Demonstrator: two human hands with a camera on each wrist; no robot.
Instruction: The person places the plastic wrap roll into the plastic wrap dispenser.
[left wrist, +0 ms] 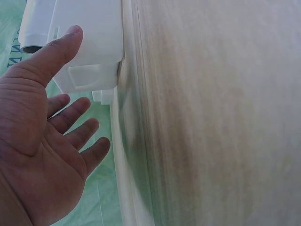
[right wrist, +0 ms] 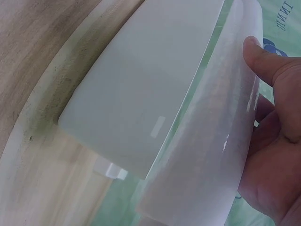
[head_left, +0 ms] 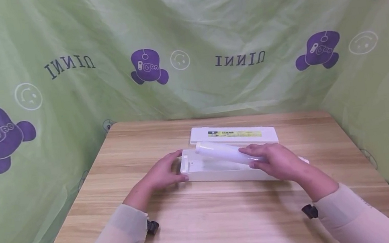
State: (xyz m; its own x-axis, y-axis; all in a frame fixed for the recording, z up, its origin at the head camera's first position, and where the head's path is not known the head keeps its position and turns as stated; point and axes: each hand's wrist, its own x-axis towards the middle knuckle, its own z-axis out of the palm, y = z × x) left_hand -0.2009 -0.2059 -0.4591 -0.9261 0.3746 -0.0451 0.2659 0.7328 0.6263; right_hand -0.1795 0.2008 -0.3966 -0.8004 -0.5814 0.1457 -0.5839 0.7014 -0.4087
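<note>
A long white box (head_left: 230, 175) lies open-topped on the table. My right hand (head_left: 277, 160) holds a roll of plastic wrap (head_left: 220, 152) slantwise over it, thumb on the near side and fingers across the top. In the right wrist view the thumb presses along the shiny roll (right wrist: 207, 127), beside the box's outer wall (right wrist: 141, 89). At the box's left end, my left hand (head_left: 162, 173) spans the corners with fingers spread. The left wrist view has its thumb right at the box's front wall (left wrist: 94, 33) and the other fingers loosely apart past the end.
Behind the box lies its white lid (head_left: 234, 135) with a yellow-green label. The wooden table (head_left: 206, 217) stretches toward me on both sides. A green curtain (head_left: 191, 97) with purple figures hangs behind and along the sides.
</note>
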